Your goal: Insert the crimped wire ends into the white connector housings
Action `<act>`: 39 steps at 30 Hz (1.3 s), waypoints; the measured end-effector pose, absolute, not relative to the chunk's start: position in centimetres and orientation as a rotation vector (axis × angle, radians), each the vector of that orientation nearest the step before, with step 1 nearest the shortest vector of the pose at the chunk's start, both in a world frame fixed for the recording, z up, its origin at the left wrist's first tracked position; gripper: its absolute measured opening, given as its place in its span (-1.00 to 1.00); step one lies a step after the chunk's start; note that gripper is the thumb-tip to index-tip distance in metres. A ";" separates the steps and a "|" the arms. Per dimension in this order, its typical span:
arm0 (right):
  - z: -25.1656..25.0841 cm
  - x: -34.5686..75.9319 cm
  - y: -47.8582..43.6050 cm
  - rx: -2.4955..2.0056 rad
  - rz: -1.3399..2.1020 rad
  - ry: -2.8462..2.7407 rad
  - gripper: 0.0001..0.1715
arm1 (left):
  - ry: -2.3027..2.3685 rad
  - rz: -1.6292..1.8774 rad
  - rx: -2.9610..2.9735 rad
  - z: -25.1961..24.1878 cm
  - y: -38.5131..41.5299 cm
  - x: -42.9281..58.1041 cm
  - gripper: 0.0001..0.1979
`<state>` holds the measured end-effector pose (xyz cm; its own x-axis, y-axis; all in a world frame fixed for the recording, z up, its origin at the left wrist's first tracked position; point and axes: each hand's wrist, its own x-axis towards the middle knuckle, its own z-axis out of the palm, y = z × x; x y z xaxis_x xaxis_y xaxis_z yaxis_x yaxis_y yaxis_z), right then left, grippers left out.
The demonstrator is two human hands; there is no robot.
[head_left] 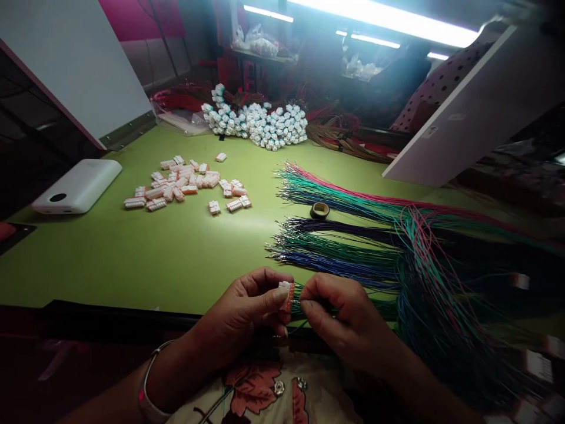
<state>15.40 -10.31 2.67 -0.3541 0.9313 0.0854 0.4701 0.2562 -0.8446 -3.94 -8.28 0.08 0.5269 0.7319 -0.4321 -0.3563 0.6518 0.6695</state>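
Between the thumb and fingers of my left hand (253, 297) is a white and orange connector housing (286, 294), its orange side turned to the right. My right hand (342, 309) pinches a thin wire (296, 301) close to that orange side, with a metal tip facing the housing. Whether the tip has entered the housing is too small to tell. A few green wires run from the housing behind my right fingers. Just beyond my hands lie bundles of blue wires (335, 265), green wires (339, 246) and dark wires (348, 227), their metal tips pointing left.
Loose connector housings (185, 176) lie scattered on the green table (132, 259). A white power bank (79, 185) lies at left, a tape roll (319, 210) among the wires. Finished-looking white connectors (265, 123) are heaped at the back. A white panel (450, 112) slants at right.
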 end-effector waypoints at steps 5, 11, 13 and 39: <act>3.0 15.2 -10.1 -1.316 1.135 -1.885 -0.82 | 0.780 0.729 0.658 0.1 -8.5 -3.7 -0.88; 3.1 15.3 -10.2 -1.291 1.170 -1.870 -0.84 | 0.787 0.751 0.717 0.5 -8.6 -3.3 -0.87; 2.9 15.5 -10.3 -1.323 1.140 -1.876 -0.85 | 0.798 0.750 0.678 0.4 -8.6 -3.3 -0.86; 1.5 14.8 -10.9 -1.208 0.926 -1.842 -0.81 | 0.832 0.743 0.648 0.4 -8.5 -2.6 -0.84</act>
<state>14.78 -10.94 1.48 -0.2883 0.9389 0.1879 0.4095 0.2983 -0.8622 -2.60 -8.54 0.40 0.4597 0.7877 -0.4101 -0.3192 0.5775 0.7514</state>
